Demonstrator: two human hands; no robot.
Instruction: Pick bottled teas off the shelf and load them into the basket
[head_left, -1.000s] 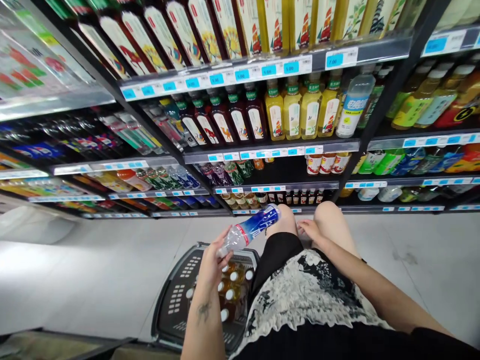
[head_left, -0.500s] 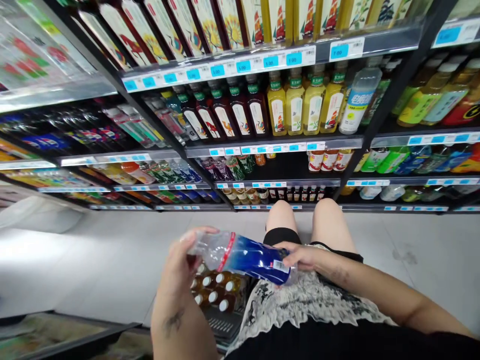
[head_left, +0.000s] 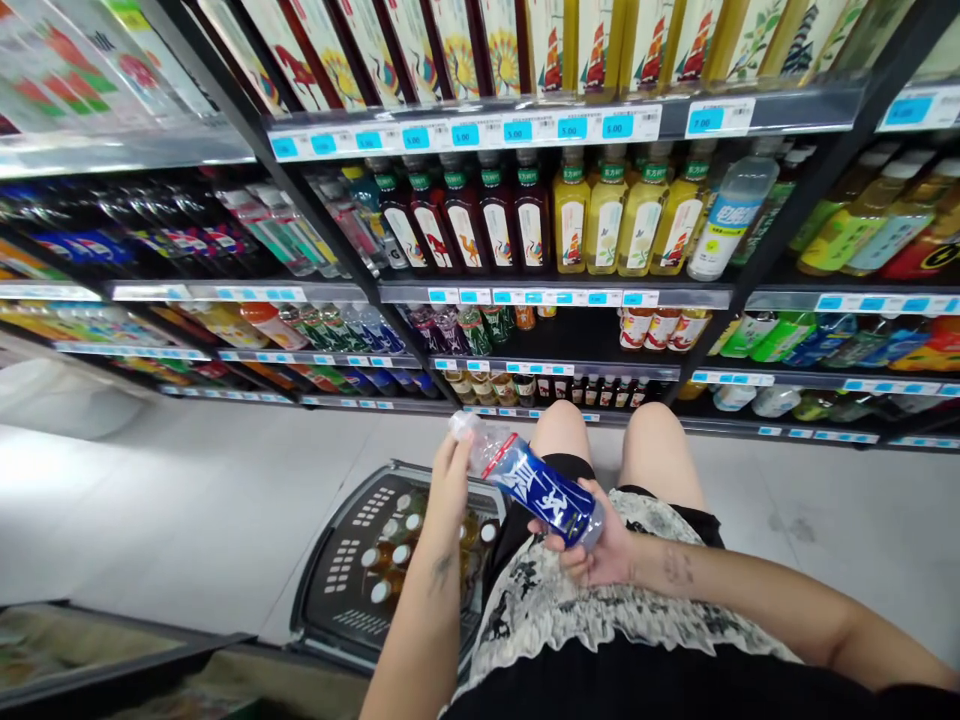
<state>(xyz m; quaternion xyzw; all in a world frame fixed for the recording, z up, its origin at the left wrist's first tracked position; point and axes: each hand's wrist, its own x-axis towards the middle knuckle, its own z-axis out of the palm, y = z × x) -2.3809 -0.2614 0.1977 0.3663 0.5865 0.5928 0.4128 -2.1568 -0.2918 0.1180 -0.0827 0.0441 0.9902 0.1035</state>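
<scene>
Your bottle [head_left: 531,482]: clear plastic, wrapped in a deep-blue label [head_left: 553,500] with white lettering and a white figure-like mark; red band [head_left: 499,456] along the label's upper edge; whitish top [head_left: 462,426]; held aslant in front of you, neck to the upper left, base to the lower right; your left grip [head_left: 452,462] at the neck end, right grip [head_left: 606,548] around the lower part.

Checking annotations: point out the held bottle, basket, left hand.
Held bottle [head_left: 546,495]: head view, on its blue label.
Basket [head_left: 356,533]: head view, on its slotted side.
Left hand [head_left: 451,474]: head view, back of hand.
</scene>
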